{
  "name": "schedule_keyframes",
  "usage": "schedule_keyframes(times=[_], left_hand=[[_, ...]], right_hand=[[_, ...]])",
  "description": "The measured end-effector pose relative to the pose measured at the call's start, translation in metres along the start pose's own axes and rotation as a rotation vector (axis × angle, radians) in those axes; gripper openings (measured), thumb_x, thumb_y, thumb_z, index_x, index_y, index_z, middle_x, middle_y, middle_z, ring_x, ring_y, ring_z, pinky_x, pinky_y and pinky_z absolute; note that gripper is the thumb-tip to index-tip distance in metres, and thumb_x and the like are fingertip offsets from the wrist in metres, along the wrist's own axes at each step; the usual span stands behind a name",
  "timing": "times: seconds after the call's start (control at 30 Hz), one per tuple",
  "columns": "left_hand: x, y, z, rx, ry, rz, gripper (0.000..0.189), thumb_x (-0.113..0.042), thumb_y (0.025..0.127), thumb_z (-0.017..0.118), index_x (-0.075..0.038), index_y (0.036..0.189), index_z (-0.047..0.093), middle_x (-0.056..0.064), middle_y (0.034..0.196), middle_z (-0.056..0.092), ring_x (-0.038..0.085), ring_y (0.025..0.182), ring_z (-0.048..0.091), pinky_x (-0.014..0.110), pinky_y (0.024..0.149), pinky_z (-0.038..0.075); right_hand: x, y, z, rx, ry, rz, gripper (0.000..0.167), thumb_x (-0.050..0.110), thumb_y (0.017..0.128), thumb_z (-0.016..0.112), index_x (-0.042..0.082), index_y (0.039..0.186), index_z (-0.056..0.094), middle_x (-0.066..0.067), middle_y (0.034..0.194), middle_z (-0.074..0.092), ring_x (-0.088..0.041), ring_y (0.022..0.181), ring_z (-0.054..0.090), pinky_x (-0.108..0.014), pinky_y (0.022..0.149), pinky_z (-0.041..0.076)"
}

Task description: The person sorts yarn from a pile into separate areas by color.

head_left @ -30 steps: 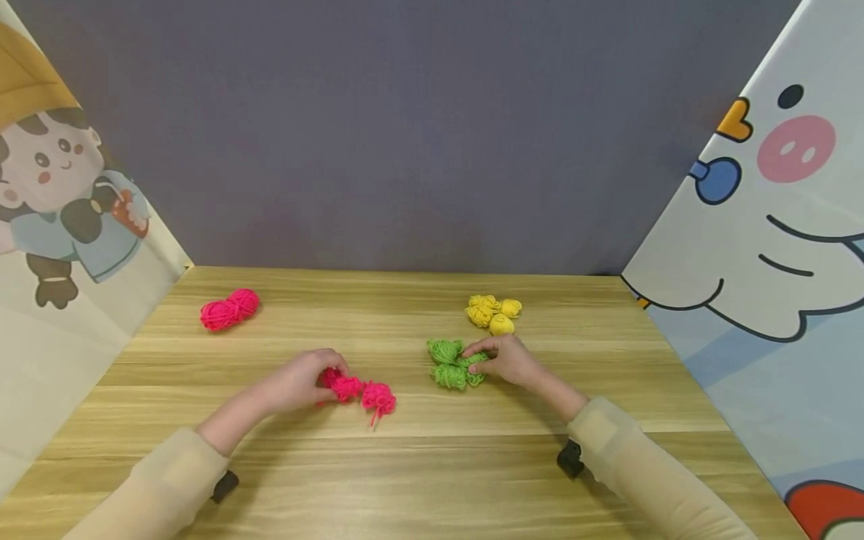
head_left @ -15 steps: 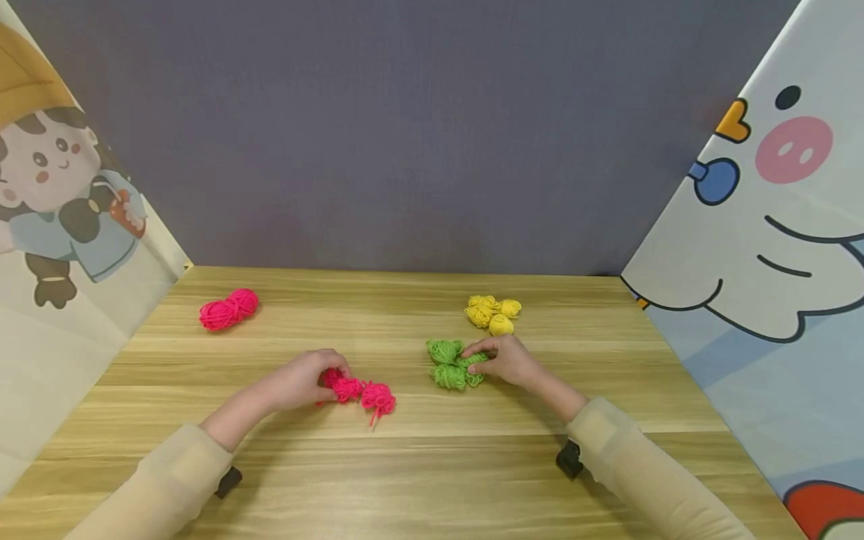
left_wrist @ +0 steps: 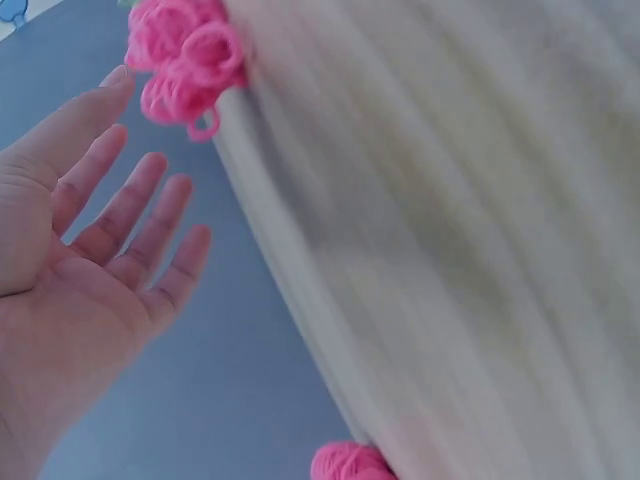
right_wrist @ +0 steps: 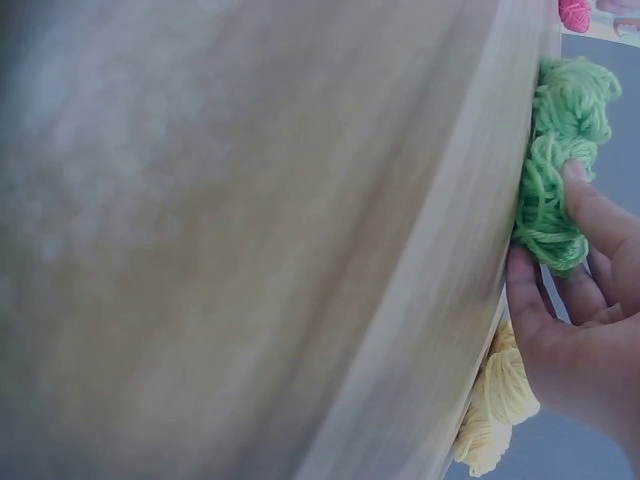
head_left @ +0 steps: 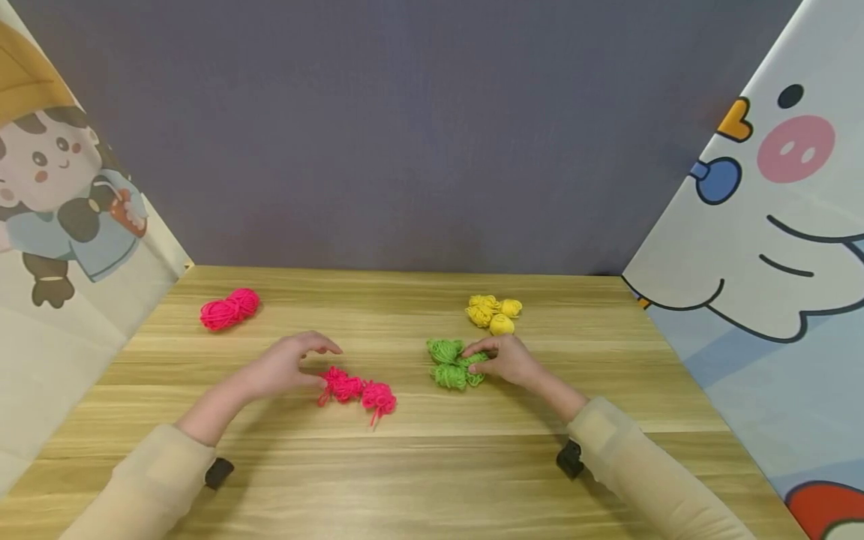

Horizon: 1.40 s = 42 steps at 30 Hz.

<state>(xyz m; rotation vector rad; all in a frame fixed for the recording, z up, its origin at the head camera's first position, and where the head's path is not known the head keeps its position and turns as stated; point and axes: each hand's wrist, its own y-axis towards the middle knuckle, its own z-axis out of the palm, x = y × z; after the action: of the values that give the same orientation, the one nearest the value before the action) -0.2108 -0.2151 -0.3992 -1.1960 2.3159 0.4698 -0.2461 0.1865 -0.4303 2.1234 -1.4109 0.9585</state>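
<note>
Bundles of pink yarn (head_left: 345, 385) lie in a short row on the table, left of the middle. My left hand (head_left: 289, 364) is beside their left end, thumb and fingers spread apart; the left wrist view shows the palm (left_wrist: 80, 300) bare. To the right sit green yarn bundles (head_left: 448, 376), pushed close together. My right hand (head_left: 508, 361) holds the rightmost of them between thumb and fingers. In the right wrist view the thumb lies against the green strands (right_wrist: 548, 185), and the fingertips are at the lower end of the bundle.
Yellow yarn bundles (head_left: 481, 310) lie just beyond the green ones. Another pink yarn bundle (head_left: 229, 310) is at the far left of the wooden table (head_left: 378, 480). A grey panel (head_left: 418, 150) stands at the back, with printed cartoon panels on both sides.
My left hand has let go of the pink yarn, spread its fingers and moved back to the left. The pink bundles stay in place. My right hand has kept still at the green yarn.
</note>
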Motion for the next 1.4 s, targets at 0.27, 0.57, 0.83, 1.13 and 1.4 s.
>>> schedule_keyframes(times=[0.27,0.57,0.83,1.13,1.4], left_hand=[[0.006,0.000,-0.018,-0.103,0.060,-0.030,0.049,-0.017,0.076,0.079,-0.010,0.121,0.060,0.008,0.121,0.060,0.031,0.112,0.054,0.053,0.092,0.046],[0.019,0.007,-0.044,-0.227,0.133,-0.066,0.047,-0.012,0.079,0.076,-0.002,0.122,0.059,0.020,0.124,0.058,0.040,0.119,0.049,0.055,0.099,0.039],[0.044,0.007,-0.060,-0.353,0.171,-0.115,0.046,-0.009,0.078,0.075,-0.004,0.121,0.060,0.021,0.123,0.057,0.038,0.102,0.056,0.053,0.086,0.046],[0.078,-0.001,-0.073,-0.421,0.143,-0.189,0.048,-0.004,0.079,0.072,0.005,0.122,0.054,0.032,0.125,0.050,0.050,0.117,0.043,0.061,0.096,0.034],[0.098,-0.008,-0.079,-0.463,0.157,-0.285,0.053,-0.006,0.078,0.073,0.007,0.124,0.051,0.034,0.125,0.048,0.052,0.116,0.041,0.062,0.095,0.033]], right_hand=[[-0.001,0.001,0.000,0.004,-0.013,0.011,0.023,0.020,0.077,0.077,0.021,0.100,0.074,-0.002,0.115,0.068,-0.025,0.114,0.058,-0.044,0.097,0.047],[-0.002,0.001,0.000,0.006,0.000,0.012,0.023,0.020,0.077,0.077,0.019,0.100,0.074,-0.003,0.115,0.068,-0.025,0.113,0.059,-0.042,0.094,0.049],[-0.001,0.000,-0.001,0.006,0.004,0.000,0.023,0.018,0.078,0.077,0.018,0.100,0.074,-0.004,0.114,0.068,-0.024,0.112,0.060,-0.040,0.093,0.050],[0.002,0.000,-0.002,0.003,-0.008,-0.001,0.024,0.021,0.077,0.078,0.019,0.100,0.074,-0.003,0.114,0.068,-0.024,0.112,0.059,-0.041,0.093,0.049],[-0.001,0.000,0.000,0.015,-0.015,-0.010,0.026,0.022,0.075,0.078,0.019,0.101,0.074,-0.002,0.114,0.068,-0.023,0.111,0.060,-0.036,0.090,0.051]])
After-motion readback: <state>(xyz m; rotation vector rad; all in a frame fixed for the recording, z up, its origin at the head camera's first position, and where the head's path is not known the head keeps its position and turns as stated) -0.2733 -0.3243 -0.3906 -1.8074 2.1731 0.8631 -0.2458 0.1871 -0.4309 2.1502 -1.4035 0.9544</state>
